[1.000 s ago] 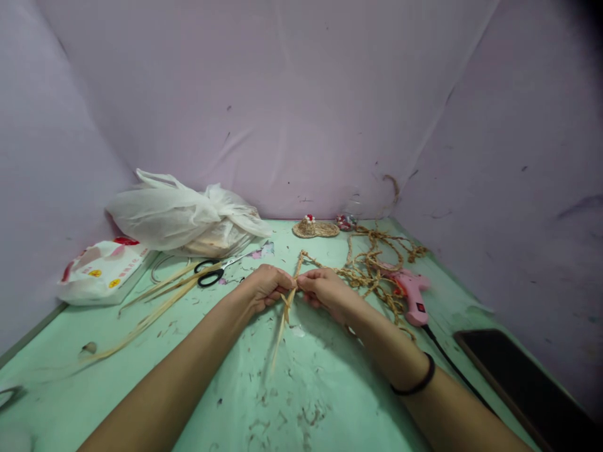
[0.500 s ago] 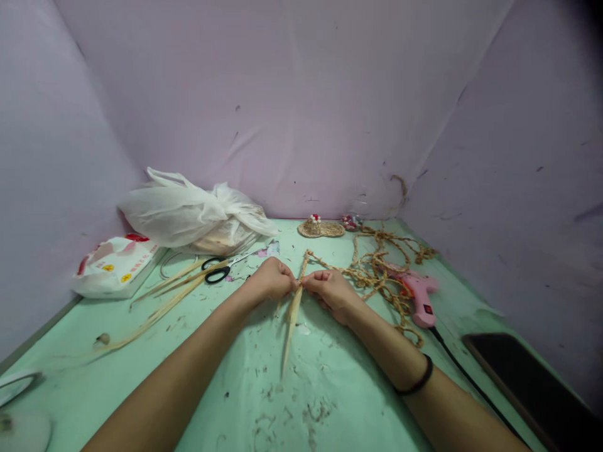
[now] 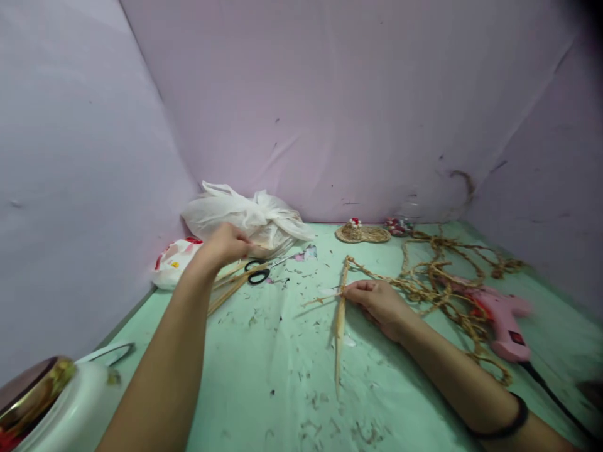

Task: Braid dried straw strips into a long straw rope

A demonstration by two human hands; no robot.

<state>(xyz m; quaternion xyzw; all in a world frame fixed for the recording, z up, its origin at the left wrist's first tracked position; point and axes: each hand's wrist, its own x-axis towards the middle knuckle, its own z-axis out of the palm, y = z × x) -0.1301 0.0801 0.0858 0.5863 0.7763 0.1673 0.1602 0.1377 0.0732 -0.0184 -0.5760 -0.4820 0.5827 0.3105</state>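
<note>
My right hand [image 3: 381, 307] pinches a plaited straw cord [image 3: 345, 274] between thumb and fingertips. Below the pinch a loose pale straw strand [image 3: 340, 333] hangs toward me, and thinner ends stick out to the left. From its far tip the cord bends back and runs right into a tangled pile of braided cord [image 3: 428, 276]. My left hand [image 3: 226, 243] is off the cord, over the loose straw strips [image 3: 230, 292] at the left. Its fingers are loosely stretched out and partly hidden, with nothing visible in them. Beside it lie black-handled scissors [image 3: 258, 276].
A white plastic bag [image 3: 245, 216] and a white packet [image 3: 173, 267] stand at the back left. A small woven sole-shaped piece [image 3: 365, 233] lies at the back. On the right is a pink glue gun [image 3: 506, 320] with a cable. A white jar [image 3: 70, 414] stands front left.
My left hand has let go of the straw cord and moved left to the loose strips. My right hand keeps its pinch. The view has turned left, bringing the jar into sight.
</note>
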